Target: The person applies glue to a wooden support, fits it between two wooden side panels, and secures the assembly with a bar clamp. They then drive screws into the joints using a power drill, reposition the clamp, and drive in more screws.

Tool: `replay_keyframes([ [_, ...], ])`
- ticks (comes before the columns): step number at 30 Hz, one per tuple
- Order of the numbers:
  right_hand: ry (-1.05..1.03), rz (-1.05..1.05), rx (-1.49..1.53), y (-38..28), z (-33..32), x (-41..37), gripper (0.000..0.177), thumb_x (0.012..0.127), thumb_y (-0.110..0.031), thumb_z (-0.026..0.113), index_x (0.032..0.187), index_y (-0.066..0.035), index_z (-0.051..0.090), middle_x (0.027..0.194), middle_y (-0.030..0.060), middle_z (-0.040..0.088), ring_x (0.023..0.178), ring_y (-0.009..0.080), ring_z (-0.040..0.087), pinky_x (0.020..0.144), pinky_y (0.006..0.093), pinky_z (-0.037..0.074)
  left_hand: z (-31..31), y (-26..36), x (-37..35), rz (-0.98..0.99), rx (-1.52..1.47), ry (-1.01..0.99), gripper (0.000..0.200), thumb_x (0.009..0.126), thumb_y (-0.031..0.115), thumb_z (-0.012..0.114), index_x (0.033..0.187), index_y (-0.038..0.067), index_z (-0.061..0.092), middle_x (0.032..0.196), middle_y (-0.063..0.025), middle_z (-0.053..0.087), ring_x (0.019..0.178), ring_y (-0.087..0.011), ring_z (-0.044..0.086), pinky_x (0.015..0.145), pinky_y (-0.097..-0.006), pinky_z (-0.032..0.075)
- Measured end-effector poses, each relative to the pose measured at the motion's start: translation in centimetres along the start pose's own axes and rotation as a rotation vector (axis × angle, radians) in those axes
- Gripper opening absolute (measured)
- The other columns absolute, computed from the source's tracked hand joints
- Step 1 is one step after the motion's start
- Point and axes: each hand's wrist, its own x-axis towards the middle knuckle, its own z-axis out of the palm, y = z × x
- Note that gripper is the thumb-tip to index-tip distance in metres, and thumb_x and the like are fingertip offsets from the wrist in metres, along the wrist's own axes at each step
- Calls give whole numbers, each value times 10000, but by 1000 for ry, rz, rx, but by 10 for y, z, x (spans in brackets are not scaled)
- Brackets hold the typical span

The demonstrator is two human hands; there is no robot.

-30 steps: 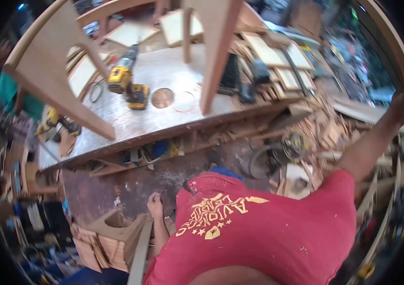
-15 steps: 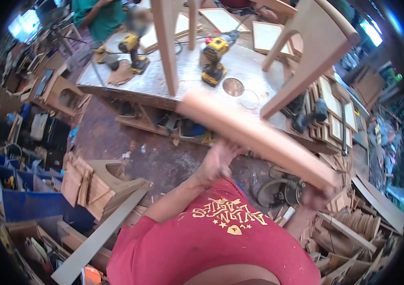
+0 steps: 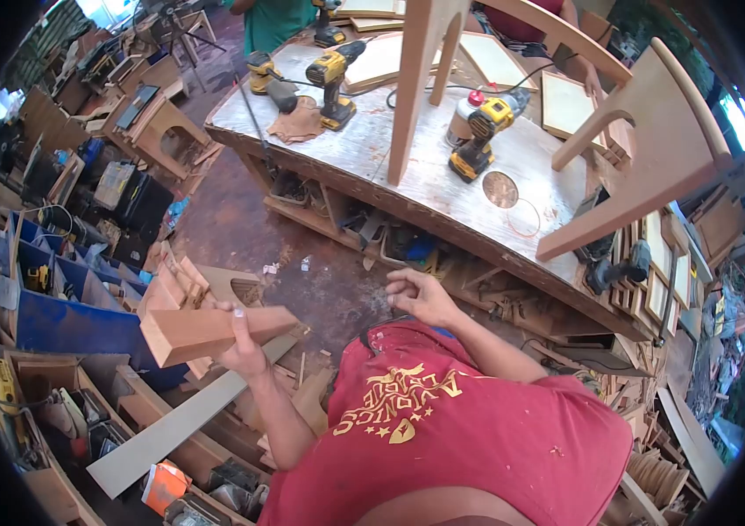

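My left hand (image 3: 244, 349) is wrapped round a smooth wooden block (image 3: 197, 331), thumb on top, off to the left above stacked wood pieces. The block is brown, and its squared end faces left. In front of my red shirt my right hand (image 3: 425, 298) is empty, its fingers loosely bent and apart. Beyond it stands the workbench (image 3: 372, 149). On the bench is a wooden chair frame (image 3: 653, 153) with legs and a curved rail. A yellow cordless drill (image 3: 482, 131) stands between its legs, beside a red-capped bottle (image 3: 460, 118).
Another yellow drill (image 3: 333, 83) stands on the bench's left part. Framed panels (image 3: 491, 61) lie at the back, near a person in green (image 3: 276, 22). At left are a blue divided bin (image 3: 66, 307) and a long board (image 3: 171, 431). Stacked frames (image 3: 653, 280) adjoin the bench's right end.
The wooden block has swung from in front of the bench to the left, now in my left hand alone. My right hand has let go and moved inward. The view has shifted.
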Motion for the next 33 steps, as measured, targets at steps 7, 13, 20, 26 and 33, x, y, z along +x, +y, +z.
replay_keyframes([
  [7, -88, -34, 145, -18, -10, 99, 441, 872, -63, 651, 1262, 88, 511, 991, 89, 669, 855, 134, 645, 770, 286, 535, 5, -28, -19, -28, 313, -2, 348, 874, -8, 640, 1174, -32, 467, 1015, -88, 572, 982, -199, 563, 922, -342, 450],
  [13, -162, -1, 154, -16, -9, 167, 400, 918, -33, 596, 1285, 79, 481, 987, 90, 650, 859, 134, 636, 760, 291, 541, 50, -66, 13, -86, 349, -100, 311, 860, -21, 634, 1137, -38, 493, 998, -89, 582, 978, -192, 580, 925, -337, 455],
  [20, -171, -8, 106, -12, -27, 234, 428, 885, -89, 640, 1254, 90, 518, 921, 70, 677, 801, 116, 633, 724, 266, 525, 91, -99, 71, -1, 346, -123, 307, 852, -14, 637, 1131, -46, 512, 1013, -99, 588, 967, -196, 596, 906, -327, 470],
  [26, -53, 68, 70, -51, -27, 269, 399, 857, -137, 658, 1200, 55, 589, 896, 82, 715, 769, 125, 660, 719, 274, 531, 88, -123, 102, -97, 486, -69, 281, 853, -15, 619, 1118, -56, 537, 1040, -109, 590, 971, -222, 588, 911, -351, 470],
  [33, 424, 80, -216, -31, -27, 239, 251, 839, -153, 661, 1005, 33, 682, 799, 93, 704, 728, 141, 650, 692, 299, 526, 80, -187, 151, -144, 648, -379, 369, 852, 3, 642, 1174, -76, 479, 1044, -113, 589, 990, -229, 589, 888, -345, 480],
])
